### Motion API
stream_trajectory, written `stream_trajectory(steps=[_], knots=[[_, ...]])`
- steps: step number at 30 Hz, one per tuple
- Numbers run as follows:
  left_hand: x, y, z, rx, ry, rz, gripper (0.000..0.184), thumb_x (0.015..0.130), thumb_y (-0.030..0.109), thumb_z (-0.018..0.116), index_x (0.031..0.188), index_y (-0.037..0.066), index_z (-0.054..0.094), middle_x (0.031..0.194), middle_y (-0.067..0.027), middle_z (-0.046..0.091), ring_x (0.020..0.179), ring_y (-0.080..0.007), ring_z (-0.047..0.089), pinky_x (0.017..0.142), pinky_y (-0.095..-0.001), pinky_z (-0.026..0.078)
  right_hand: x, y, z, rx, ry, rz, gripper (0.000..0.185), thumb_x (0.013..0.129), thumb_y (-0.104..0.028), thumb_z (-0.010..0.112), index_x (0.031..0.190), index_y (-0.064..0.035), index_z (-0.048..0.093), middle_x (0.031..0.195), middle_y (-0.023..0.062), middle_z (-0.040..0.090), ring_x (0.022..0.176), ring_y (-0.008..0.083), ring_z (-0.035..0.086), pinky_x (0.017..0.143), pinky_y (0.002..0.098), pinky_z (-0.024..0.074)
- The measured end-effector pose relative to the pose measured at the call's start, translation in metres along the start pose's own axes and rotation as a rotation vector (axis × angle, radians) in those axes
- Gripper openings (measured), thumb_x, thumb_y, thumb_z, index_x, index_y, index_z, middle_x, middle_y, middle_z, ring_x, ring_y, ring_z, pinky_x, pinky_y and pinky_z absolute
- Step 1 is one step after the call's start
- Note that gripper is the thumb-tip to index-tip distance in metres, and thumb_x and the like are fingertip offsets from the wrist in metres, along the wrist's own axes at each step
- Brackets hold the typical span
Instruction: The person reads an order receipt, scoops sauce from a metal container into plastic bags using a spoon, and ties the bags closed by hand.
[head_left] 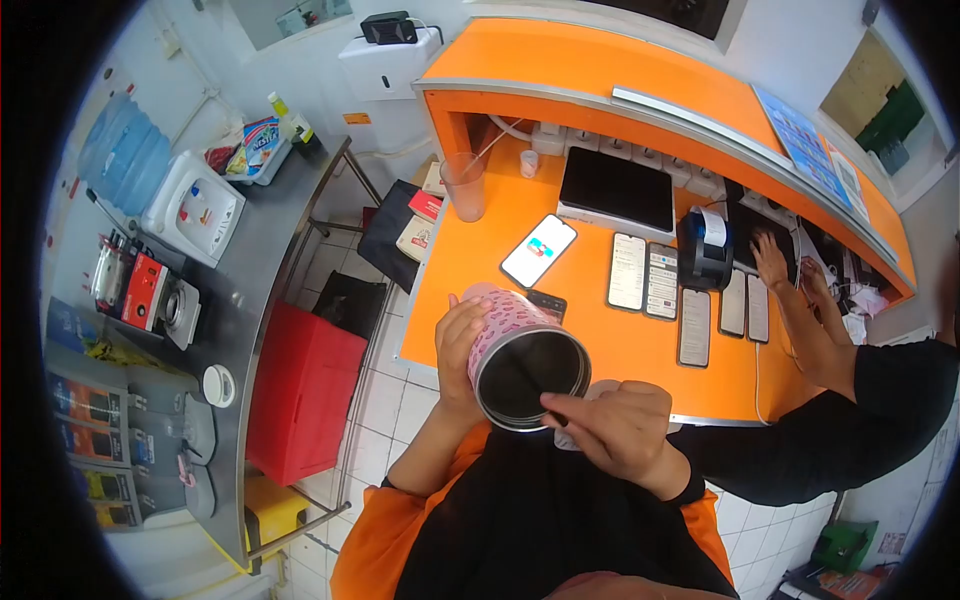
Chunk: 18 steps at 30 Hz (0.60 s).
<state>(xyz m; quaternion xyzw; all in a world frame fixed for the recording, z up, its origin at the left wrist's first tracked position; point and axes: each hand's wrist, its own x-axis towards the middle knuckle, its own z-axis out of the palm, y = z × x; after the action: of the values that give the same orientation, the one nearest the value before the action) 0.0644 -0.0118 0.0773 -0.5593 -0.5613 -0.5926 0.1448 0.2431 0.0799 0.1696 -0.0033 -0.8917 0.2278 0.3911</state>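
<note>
My left hand [462, 350] is wrapped around the side of a pink patterned metal tumbler [495, 318]. The tumbler is tilted so that its wide mouth faces me, and its inside looks dark. At the right side of the rim, my right hand [625, 430] is closed in a pinch with the index finger over the mouth. A thin dark thing shows between these fingers, too small to name. Something pale [565, 440], mostly hidden, lies under the right hand. Just beyond the tumbler, a dark phone [547, 306] is on the orange counter [440, 300].
Several phones lie on the counter, including one with a bright screen [540, 250]. Behind them are a clear plastic cup [465, 190], a black tablet [617, 190] and a black printer [705, 250]. A co-worker's hands [770, 258] work at right. A steel table [262, 270] stands left.
</note>
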Motion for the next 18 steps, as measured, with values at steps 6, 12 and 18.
stream_trajectory(steps=[6, 12, 18], knots=[[-0.006, 0.003, 0.005, 0.075, 0.029, -0.056, 0.065, 0.076, 0.019, 0.076, 0.127, 0.005, 0.038, 0.124, -0.0206, 0.052, 0.113, -0.0362, 0.052, 0.103, -0.0534, 0.036, -0.005, -0.003, -0.011, 0.301, 0.032, -0.074, 0.027, 0.076, -0.025, 0.079, 0.093, -0.0061, 0.071, 0.056, -0.0009, 0.056, 0.048, 0.0099, 0.054, 0.047, 0.0214, 0.0364], [-0.024, 0.009, -0.006, -0.003, -0.068, -0.447, 0.060, 0.079, 0.016, 0.073, 0.126, 0.002, 0.038, 0.121, -0.0218, 0.054, 0.111, -0.0358, 0.054, 0.099, -0.0478, 0.042, 0.005, -0.017, -0.010, 0.444, 0.121, -0.110, 0.029, 0.072, -0.024, 0.082, 0.090, -0.0040, 0.072, 0.056, 0.0013, 0.058, 0.046, 0.0084, 0.054, 0.045, 0.0195, 0.0338], [0.002, 0.025, 0.000, 0.034, 0.022, -0.065, 0.056, 0.083, 0.019, 0.070, 0.126, 0.003, 0.038, 0.120, -0.0220, 0.054, 0.110, -0.0350, 0.054, 0.099, -0.0475, 0.043, 0.012, -0.019, -0.006, 0.568, 0.101, -0.104, 0.026, 0.075, -0.020, 0.080, 0.090, -0.0006, 0.071, 0.057, 0.0021, 0.061, 0.047, 0.0100, 0.056, 0.048, 0.0208, 0.0369]])
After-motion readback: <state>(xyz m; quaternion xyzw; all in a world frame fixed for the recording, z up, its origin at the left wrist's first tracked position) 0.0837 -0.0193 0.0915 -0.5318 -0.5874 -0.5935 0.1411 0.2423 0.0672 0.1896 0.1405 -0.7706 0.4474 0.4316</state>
